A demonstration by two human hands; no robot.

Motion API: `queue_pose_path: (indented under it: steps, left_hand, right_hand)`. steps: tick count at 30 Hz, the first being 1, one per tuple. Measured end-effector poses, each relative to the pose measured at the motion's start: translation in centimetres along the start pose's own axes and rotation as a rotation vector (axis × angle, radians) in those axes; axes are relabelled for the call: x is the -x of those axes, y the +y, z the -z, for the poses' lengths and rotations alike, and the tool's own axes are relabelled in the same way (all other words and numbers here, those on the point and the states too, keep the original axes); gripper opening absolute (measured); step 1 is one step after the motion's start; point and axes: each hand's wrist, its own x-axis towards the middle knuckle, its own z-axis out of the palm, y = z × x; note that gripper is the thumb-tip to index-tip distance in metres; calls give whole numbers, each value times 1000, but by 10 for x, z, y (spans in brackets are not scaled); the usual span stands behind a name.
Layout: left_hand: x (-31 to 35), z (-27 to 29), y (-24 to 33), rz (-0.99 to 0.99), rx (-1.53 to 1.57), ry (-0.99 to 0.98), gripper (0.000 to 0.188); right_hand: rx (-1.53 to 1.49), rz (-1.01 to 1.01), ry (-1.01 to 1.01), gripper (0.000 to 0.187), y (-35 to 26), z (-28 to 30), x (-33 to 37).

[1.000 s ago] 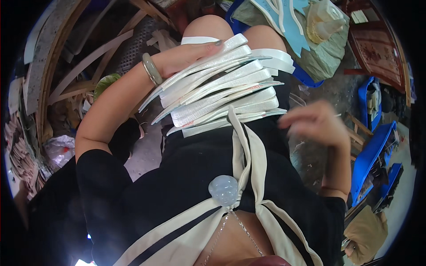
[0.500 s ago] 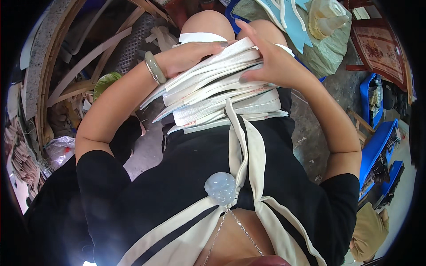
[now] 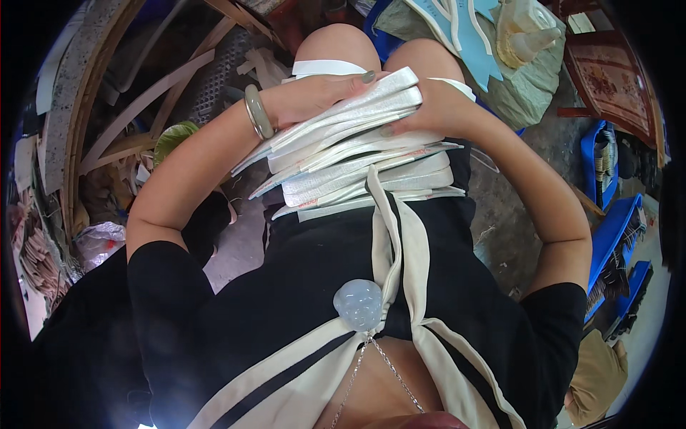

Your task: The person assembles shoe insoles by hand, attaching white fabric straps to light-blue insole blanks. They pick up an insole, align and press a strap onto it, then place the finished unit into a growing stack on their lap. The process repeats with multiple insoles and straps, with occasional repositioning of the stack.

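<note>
A stack of white flat fabric-like strips [image 3: 364, 154] lies across my lap, its layers fanned unevenly with pale blue and red-printed edges. At its far left side my left hand [image 3: 314, 99] is closed round the upper strips, thumb along the top edge and the other fingers mostly hidden. My right hand [image 3: 441, 109] grips the right ends of the same upper strips, with its thumb against their near face and its other fingers hidden behind. The lower strips rest toward my waist, below both hands.
A pale green sack [image 3: 525, 93] with light blue cut pieces [image 3: 461, 32] and a clear plastic container [image 3: 525, 36] stands far right. Blue trays [image 3: 614, 236] of dark parts line the right. Wooden boards [image 3: 107, 71] and scraps fill the left. Another person's brown clothing [image 3: 599, 368] shows lower right.
My right hand has come down from its raised, spread position and closed on the strips' right ends. My left thumb has shifted slightly right. The upper strips sit more evenly together.
</note>
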Motion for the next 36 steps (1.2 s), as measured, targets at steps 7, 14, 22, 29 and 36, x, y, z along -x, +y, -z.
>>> queue_pose_path:
  steps: [7,14,22,29,36]
  left_hand:
    - [-1,5,0,-68,-113,-5,63]
    - [-9,22,-9,-23,-193,26,75]
    - [-8,37,0,-94,-111,-76,82]
    - [-18,47,5,-81,-149,-97,78]
    - [-15,52,7,-50,-188,-85,79]
  right_hand:
    - [-207,387,35,79,21,9,-17]
    - [-232,326,80,60,16,8,-60]
    - [-537,177,488,29,52,175,-203]
    - [204,-99,1022,35,106,258,-340]
    - [57,-439,846,36,85,253,-378]
